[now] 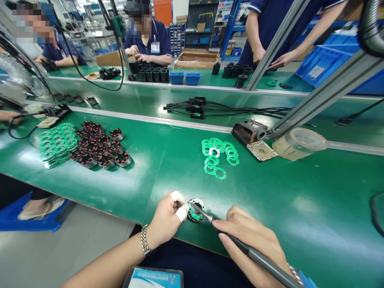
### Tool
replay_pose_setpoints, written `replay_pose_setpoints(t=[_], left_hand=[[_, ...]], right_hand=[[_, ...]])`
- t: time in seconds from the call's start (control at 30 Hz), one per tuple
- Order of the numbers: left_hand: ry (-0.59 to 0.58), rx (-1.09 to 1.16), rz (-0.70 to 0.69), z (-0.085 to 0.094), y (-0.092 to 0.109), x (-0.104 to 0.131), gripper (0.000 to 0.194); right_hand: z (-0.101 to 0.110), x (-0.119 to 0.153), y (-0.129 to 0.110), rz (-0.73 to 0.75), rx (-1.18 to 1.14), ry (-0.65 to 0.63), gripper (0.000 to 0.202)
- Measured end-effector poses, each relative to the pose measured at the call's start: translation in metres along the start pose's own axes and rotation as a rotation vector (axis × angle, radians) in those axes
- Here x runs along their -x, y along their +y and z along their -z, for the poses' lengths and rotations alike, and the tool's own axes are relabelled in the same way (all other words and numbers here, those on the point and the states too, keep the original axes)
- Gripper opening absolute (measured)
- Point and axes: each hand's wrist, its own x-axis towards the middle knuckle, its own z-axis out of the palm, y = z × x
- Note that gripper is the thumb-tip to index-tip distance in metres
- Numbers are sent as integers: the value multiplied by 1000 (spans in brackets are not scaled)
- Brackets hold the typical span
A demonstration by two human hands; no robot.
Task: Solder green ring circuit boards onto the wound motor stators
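Note:
A copper-wound stator with a green and white ring board on top (196,215) lies near the table's front edge. My left hand (168,218), its thumb and forefinger wrapped in white, pinches at the left rim of this part; what lies between the fingertips is too small to make out. In my right hand (255,240) is a dark soldering iron (261,259), whose metal tip touches the top of the ring board. Loose green ring boards (220,173) lie beyond the part. Farther left, several copper-wound stators (105,160) sit beside a stack of green boards (58,144).
A metal stand (250,132) with a square pad (262,151) and a translucent tub (300,143) stand at the right. Slanted metal posts rise there. Black cables (198,108) lie beyond a rail. People work across the table near blue bins (192,78).

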Motion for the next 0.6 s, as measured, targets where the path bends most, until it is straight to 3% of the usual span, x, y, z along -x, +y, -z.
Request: replay_pose_setpoints(t=[0.3,0.47,0.6], left_hand=[[23,-30,-27,-1,-1,0,16],[40,-23,-27,-2,-2,1,16],[34,-21,-44,-2,-3,0,17]], right_hand=[[3,2,-2,-2,30,33,23],[-4,10,9,-30,170,156,17],[-22,12,24,-87,189,43,27]])
